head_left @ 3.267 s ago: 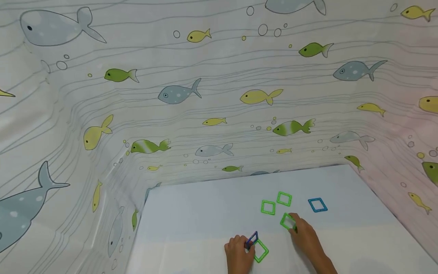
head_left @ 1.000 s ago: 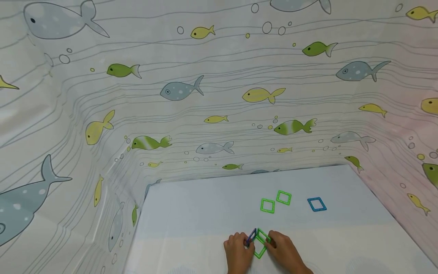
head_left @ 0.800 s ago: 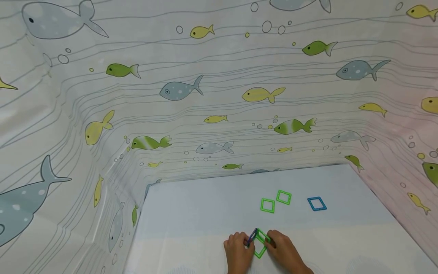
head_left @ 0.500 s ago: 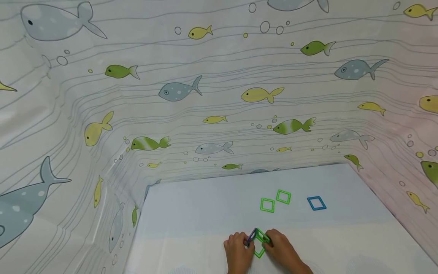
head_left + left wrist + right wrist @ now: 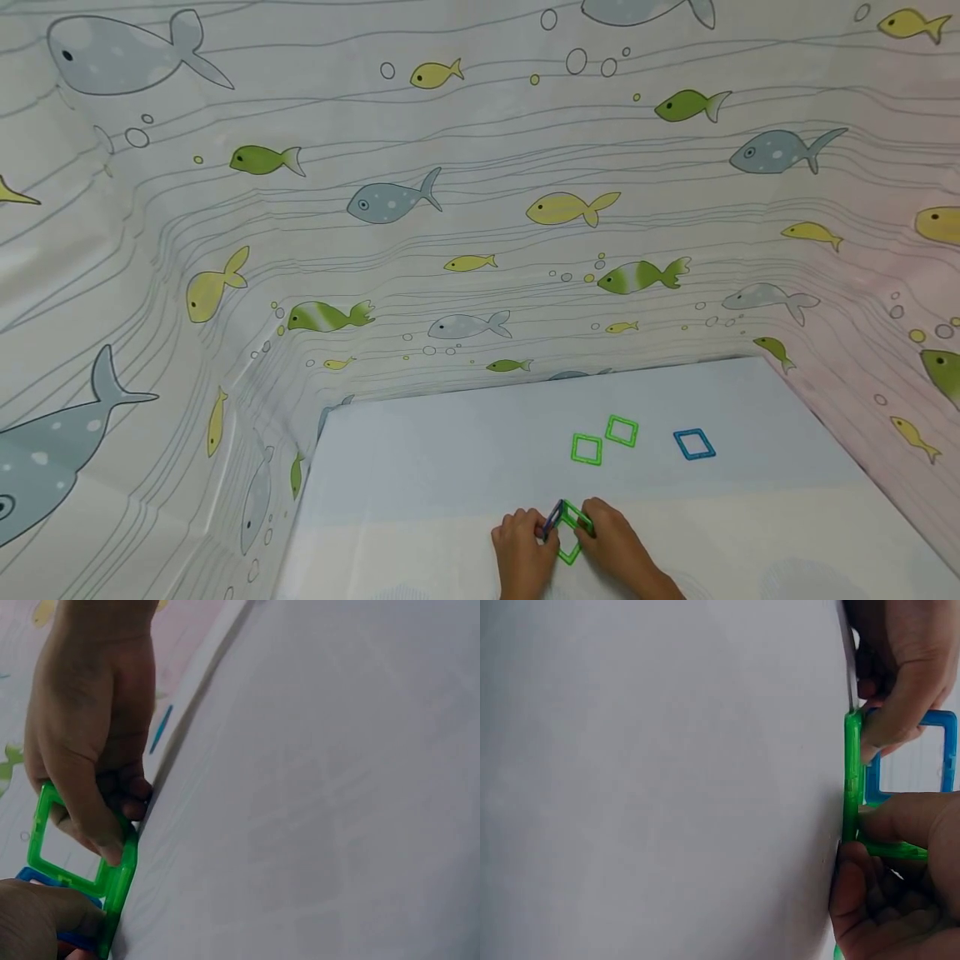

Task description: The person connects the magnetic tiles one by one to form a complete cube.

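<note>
A green square magnetic tile (image 5: 571,561) lies flat on the table between both hands. On its left edge stands a blue square tile (image 5: 949,754), pinched by my left hand (image 5: 519,550) with the thumb low by the flat tile. A second green tile (image 5: 38,825) stands on the far right edge, and my right hand (image 5: 617,542) grips it between thumb and fingers. The two upright tiles meet at the back corner in the head view. Fingers hide parts of all three frames.
Farther back on the white table (image 5: 420,467) lie two loose green square tiles, one nearer (image 5: 587,462) and one behind it (image 5: 625,419). A blue rhombus-shaped tile (image 5: 701,457) lies to their right. A fish-patterned cloth (image 5: 480,242) rises around the table's far sides.
My right hand has brought its green tile from farther right to the flat green tile and stood it up, its back corner closing against the blue one. My left hand has barely moved.
</note>
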Available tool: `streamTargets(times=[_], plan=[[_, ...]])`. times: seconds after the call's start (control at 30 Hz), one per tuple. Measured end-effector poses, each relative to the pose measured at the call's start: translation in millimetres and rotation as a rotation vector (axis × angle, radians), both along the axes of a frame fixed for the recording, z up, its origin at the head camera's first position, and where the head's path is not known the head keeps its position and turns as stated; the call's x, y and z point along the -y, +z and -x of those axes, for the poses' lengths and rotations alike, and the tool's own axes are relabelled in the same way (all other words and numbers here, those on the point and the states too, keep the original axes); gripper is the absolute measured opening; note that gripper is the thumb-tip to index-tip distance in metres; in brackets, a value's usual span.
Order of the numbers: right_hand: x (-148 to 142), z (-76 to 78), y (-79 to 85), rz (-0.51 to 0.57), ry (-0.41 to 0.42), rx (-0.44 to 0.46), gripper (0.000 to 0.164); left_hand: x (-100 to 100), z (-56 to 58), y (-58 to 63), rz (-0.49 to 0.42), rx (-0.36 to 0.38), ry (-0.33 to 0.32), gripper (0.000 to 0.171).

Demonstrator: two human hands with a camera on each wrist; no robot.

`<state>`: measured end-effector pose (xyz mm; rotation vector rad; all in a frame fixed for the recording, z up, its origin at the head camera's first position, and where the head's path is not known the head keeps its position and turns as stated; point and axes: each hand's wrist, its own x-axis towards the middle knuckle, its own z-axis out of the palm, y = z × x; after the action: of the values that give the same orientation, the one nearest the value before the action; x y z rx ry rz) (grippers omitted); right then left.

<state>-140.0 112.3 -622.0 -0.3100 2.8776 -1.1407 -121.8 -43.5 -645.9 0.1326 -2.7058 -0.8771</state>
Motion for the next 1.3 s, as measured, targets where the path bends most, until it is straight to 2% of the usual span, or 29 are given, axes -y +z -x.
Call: streamTargets(times=[0.43,0.53,0.63,0.7,0.77,0.83,0.93,1.0,1.03,1.07,1.17,1.27,1.3], plan=[[-0.3,4.1,-3.5,0.008,0.002,-0.037,0.024,0.0,1.3,-0.5,0.011,-0.012,0.001,0.029],[1.1,5.0,-4.0,0.009,-0.013,-0.034,0.024,1.7,1.3,1.3,0.016,-0.018,-0.015,0.027],[1.8,5.6,-3.3,0.003,-0.017,-0.020,0.023,5.1,0.7,3.6,-0.007,0.025,-0.056,0.024],[1.4,5.9,-2.2,-0.005,-0.015,-0.002,0.023,9.5,0.3,5.1,-0.031,0.069,-0.109,0.022],[0.3,6.5,-0.2,-0.012,-0.007,0.001,0.024,16.4,1.3,7.4,-0.049,0.109,-0.193,0.021],[-1.7,7.8,1.5,-0.018,0.000,-0.015,0.024,26.1,4.3,10.0,-0.037,0.129,-0.305,0.028],[-4.6,10.2,2.9,-0.023,0.017,-0.043,0.023,44.6,10.4,17.1,-0.056,0.184,-0.514,0.045],[-5.6,11.3,2.9,-0.020,0.034,-0.039,0.020,57.5,13.8,24.6,-0.138,0.257,-0.640,0.051],[-5.8,11.4,3.1,-0.014,0.044,-0.032,0.019,63.2,15.5,28.3,-0.191,0.284,-0.687,0.050],[-5.8,11.4,3.5,-0.013,0.050,-0.016,0.017,67.7,17.1,31.7,-0.252,0.320,-0.707,0.047],[-6.4,11.7,5.4,-0.004,0.066,0.029,0.014,72.9,23.9,36.6,-0.386,0.359,-0.670,0.038],[-7.5,12.4,7.0,0.000,0.080,0.050,0.013,67.4,30.7,32.8,-0.417,0.335,-0.578,0.032],[-7.9,12.7,7.3,0.003,0.088,0.051,0.013,64.4,32.6,31.2,-0.414,0.324,-0.568,0.032]])
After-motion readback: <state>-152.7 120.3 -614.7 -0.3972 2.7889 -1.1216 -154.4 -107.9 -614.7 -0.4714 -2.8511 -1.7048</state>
